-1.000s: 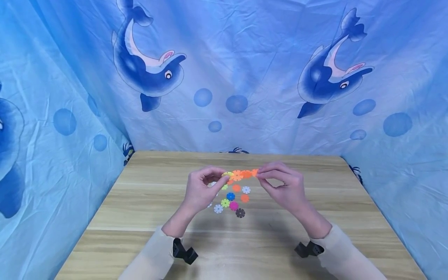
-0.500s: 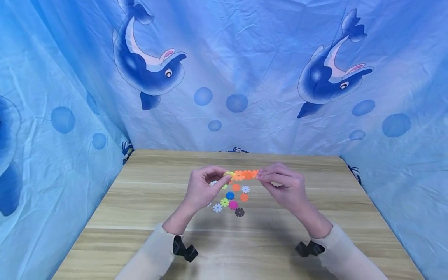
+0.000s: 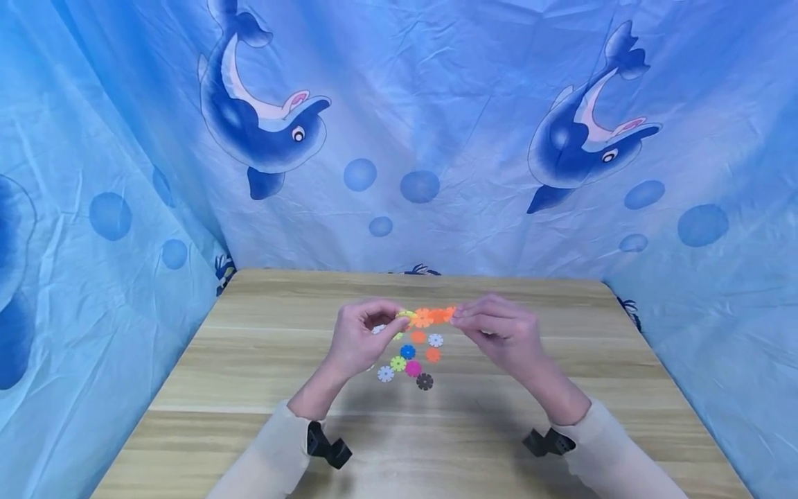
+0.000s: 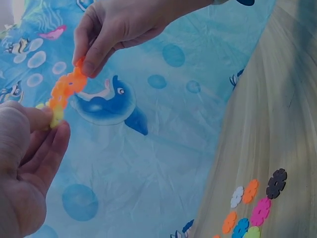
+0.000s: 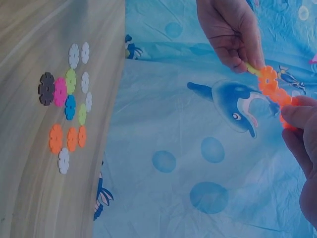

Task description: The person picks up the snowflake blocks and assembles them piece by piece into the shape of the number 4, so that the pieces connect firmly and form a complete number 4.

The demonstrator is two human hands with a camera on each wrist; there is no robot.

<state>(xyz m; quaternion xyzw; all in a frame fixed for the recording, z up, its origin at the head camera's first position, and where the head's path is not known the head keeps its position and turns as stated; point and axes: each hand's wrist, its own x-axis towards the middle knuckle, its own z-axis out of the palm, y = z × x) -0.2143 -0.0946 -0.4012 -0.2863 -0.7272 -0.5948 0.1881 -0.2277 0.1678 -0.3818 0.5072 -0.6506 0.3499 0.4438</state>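
A short chain of orange notched snowflake discs [image 3: 424,317], slotted into one another, is held up above the table between both hands. At its left end is a yellow disc [image 4: 57,116], pinched between the thumb and fingers of the left hand [image 3: 363,336]. The right hand [image 3: 503,331] pinches the orange disc at the opposite end, its fingertips covering part of that disc. In the right wrist view the orange discs [image 5: 268,81] overlap edge to edge at angles, and the left hand [image 5: 233,34] shows only a sliver of yellow.
Loose snowflake discs lie flat below the hands: dark grey [image 3: 424,381], pink [image 3: 413,369], blue [image 3: 408,352], plus several white, orange and yellow-green ones. The wooden table [image 3: 237,374] ends at a blue dolphin curtain [image 3: 474,111]. Black wrist cameras sit on both sleeves.
The right hand's fingertips have shifted slightly left and cover more of the end orange disc. The left hand keeps its pinch almost unmoved, and the loose discs stay in place.
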